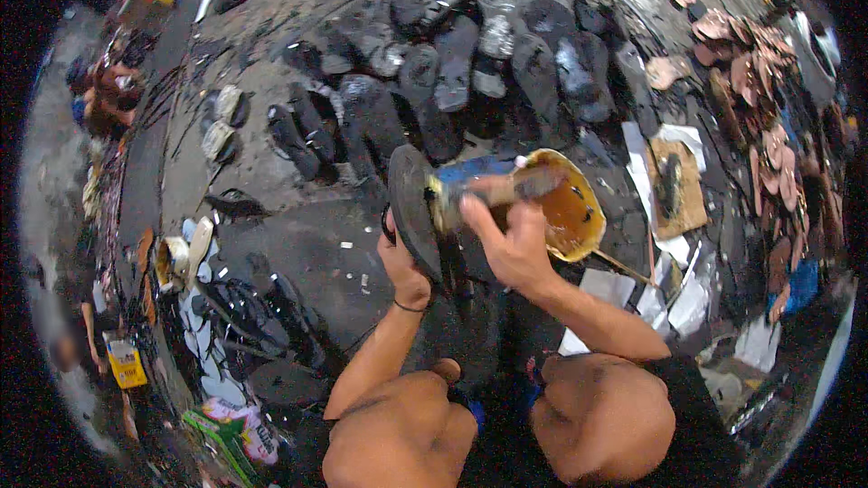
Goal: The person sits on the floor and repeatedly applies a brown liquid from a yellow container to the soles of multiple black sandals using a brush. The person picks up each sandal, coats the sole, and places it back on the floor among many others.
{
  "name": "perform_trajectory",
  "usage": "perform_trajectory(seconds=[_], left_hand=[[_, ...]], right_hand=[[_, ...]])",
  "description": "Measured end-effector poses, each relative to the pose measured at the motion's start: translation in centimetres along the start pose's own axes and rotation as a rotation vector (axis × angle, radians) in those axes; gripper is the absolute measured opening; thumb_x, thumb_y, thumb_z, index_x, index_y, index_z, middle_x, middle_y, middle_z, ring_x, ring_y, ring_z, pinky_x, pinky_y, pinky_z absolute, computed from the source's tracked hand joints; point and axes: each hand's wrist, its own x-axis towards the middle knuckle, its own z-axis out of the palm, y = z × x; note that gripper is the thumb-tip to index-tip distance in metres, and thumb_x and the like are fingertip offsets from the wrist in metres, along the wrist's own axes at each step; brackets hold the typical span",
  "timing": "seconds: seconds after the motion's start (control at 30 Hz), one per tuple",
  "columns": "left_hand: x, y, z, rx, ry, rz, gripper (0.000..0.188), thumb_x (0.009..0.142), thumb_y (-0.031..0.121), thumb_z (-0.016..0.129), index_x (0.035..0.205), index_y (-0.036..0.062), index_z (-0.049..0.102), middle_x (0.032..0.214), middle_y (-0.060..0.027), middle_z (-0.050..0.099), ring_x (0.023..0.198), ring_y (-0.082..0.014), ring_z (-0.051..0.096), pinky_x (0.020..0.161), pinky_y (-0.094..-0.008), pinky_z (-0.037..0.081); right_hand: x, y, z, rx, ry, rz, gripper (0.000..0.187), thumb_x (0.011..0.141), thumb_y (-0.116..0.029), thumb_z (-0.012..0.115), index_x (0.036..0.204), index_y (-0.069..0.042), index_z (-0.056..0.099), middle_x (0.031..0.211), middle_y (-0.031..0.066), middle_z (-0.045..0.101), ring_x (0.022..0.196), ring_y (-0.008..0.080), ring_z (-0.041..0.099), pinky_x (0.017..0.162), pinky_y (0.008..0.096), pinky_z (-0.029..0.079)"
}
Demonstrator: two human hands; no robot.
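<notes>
My left hand (404, 267) is wrapped round a dark sandal (412, 208), held upright on its edge with its flat face turned to the right. In my right hand (513, 244) is a brush (538, 183), gripped by its handle. Its pale, yellowish end is at the sandal's face and somewhat blurred; whether it touches cannot be made out. Just beyond my right hand stands a yellow-rimmed tub (588, 208) of amber, glue-like liquid, partly hidden by the hand and brush.
Many dark sandals (434, 63) lie in rows ahead. Pinkish-tan soles (746, 63) are heaped at the far right, near a stained board (678, 185) and pale sheets (601, 294). At left are black straps (249, 312), a small tin (172, 264) and a yellow box (125, 360).
</notes>
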Motion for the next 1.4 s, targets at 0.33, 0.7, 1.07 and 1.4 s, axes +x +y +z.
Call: perform_trajectory(seconds=[0.33,0.7,1.07,1.4], left_hand=[[-5.7,4.5,0.3,-0.347,0.053,-0.758,0.073,0.102,0.065,0.032,0.126,0.0017,0.059,0.112,-0.0113,0.069,0.096,-0.0209,0.068,0.087,-0.0344,0.056],[2.9,1.5,1.7,-0.134,-0.048,-0.455,0.096,0.087,0.083,0.037,0.129,0.0000,0.059,0.100,-0.0118,0.071,0.092,-0.0267,0.068,0.087,-0.0397,0.054],[3.3,2.6,2.1,-0.448,-0.104,-0.308,0.062,0.092,0.066,0.055,0.110,0.0081,0.067,0.095,-0.0066,0.072,0.085,-0.0195,0.069,0.075,-0.0352,0.060],[5.0,1.7,-5.8,-0.441,-0.017,-0.263,0.063,0.099,0.058,0.047,0.128,0.0035,0.057,0.110,-0.0153,0.068,0.091,-0.0312,0.068,0.082,-0.0459,0.059]], right_hand=[[1.7,-0.3,-3.0,0.163,-0.147,0.268,0.026,0.096,-0.012,0.066,0.117,0.001,0.062,0.099,0.0068,0.069,0.087,0.0127,0.064,0.081,0.0265,0.052],[-0.6,-0.4,-0.6,-0.060,-0.333,0.029,0.020,0.088,-0.019,0.074,0.102,-0.005,0.070,0.101,0.0145,0.073,0.093,0.0252,0.070,0.084,0.0365,0.054],[0.8,1.9,-2.8,-0.433,-0.175,-0.126,0.021,0.088,-0.021,0.072,0.103,-0.006,0.068,0.094,0.0130,0.072,0.080,0.0274,0.071,0.079,0.0382,0.054],[-1.8,0.3,0.8,-0.237,-0.466,0.032,0.024,0.091,-0.014,0.073,0.109,-0.001,0.065,0.093,0.0052,0.071,0.084,0.0128,0.065,0.078,0.0302,0.052]])
